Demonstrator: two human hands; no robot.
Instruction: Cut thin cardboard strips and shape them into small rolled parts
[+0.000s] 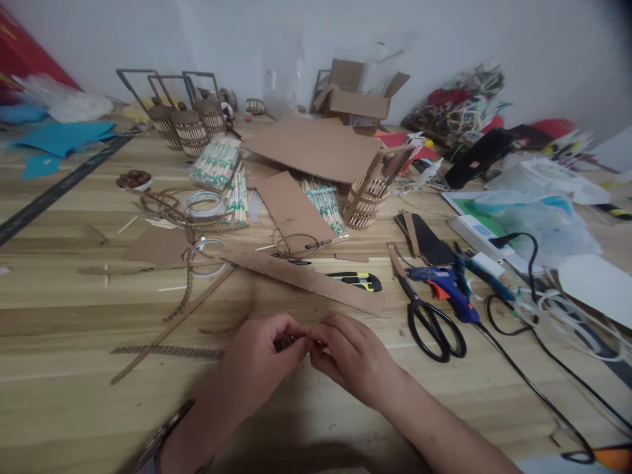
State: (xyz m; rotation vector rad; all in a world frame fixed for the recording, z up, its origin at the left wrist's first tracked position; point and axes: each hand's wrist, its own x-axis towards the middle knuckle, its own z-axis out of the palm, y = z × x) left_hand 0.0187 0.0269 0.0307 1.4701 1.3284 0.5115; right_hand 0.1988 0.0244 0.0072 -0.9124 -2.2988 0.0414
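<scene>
My left hand (264,355) and my right hand (348,352) meet fingertip to fingertip above the wooden table, low in the middle of the head view. Both have thumb and fingers pinched together. A small brownish item shows inside the curl of my left fingers, too hidden to name. Whatever my right fingertips pinch cannot be made out. Beyond the hands lies a long cardboard strip (306,280). A corrugated strip (168,351) runs along the table to the left of my left wrist, beside a thin brown strip (170,322).
Black scissors (434,329) and a blue glue gun (451,293) with a trailing cable lie right. A yellow-black cutter (363,282) sits behind the long strip. Farther back are cardboard sheets (316,148), stick bundles (217,161), small slatted buckets (190,131) and a box (358,104).
</scene>
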